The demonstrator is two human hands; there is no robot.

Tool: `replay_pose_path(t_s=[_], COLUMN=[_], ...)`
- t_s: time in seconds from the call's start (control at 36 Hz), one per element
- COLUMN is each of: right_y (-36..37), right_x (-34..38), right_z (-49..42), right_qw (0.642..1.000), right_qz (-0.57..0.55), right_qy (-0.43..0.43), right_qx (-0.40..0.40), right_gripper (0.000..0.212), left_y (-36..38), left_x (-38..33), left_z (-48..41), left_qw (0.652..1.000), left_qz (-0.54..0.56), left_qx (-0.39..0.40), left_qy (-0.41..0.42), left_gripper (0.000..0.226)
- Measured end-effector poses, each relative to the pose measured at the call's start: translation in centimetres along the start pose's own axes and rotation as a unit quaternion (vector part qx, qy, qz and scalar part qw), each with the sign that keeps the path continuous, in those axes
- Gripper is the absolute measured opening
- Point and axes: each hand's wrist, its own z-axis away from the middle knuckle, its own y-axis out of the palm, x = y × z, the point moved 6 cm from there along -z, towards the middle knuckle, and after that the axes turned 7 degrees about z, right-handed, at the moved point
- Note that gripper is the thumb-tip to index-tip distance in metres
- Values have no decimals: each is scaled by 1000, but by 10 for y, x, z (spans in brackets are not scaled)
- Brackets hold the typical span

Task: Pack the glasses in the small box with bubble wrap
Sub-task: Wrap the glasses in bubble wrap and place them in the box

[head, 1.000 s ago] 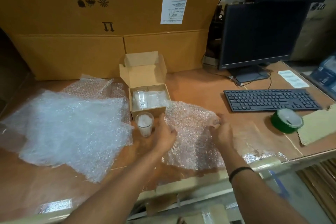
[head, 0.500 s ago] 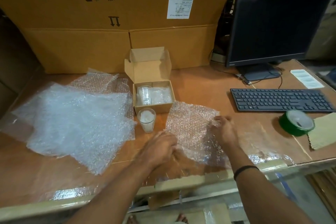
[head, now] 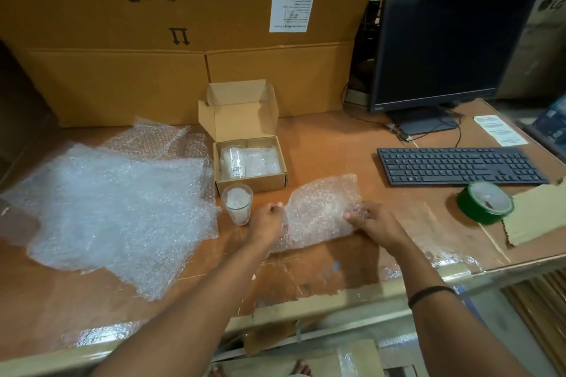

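A small open cardboard box (head: 251,181) sits mid-table with one glass (head: 233,161) and bubble wrap inside. In front of it a second glass (head: 237,204) stands upright, stuffed with white wrap. A small sheet of bubble wrap (head: 324,208) lies to the right of that glass. My left hand (head: 266,221) pinches the sheet's left edge, close to the standing glass. My right hand (head: 372,219) grips its right side, fingers curled into the wrap.
Large bubble wrap sheets (head: 116,208) cover the table's left. A keyboard (head: 459,165), monitor (head: 441,49) and green tape roll (head: 484,202) occupy the right, with a cardboard scrap (head: 539,217) beside the tape. Big cartons (head: 183,34) wall the back.
My left hand moved up to the sheet's left edge and took hold of it. The sheet now looks shorter, its near edge farther from the table's front.
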Motion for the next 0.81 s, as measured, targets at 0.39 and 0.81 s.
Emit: replay_pose_path(t_s=[0.39, 0.81], right_y=[3, 0], right_x=[-12, 4], right_z=[-30, -32], right_qw=[977, 950], right_qz=[208, 297], right_qy=[40, -45], right_qx=[-25, -78], right_gripper=[13, 55], left_y=[6, 13], left_x=[0, -15], left_z=[24, 49], left_qw=[912, 805], left_qz=[-365, -502], left_qx=[-57, -48], left_qy=[179, 313], left_gripper=[60, 46])
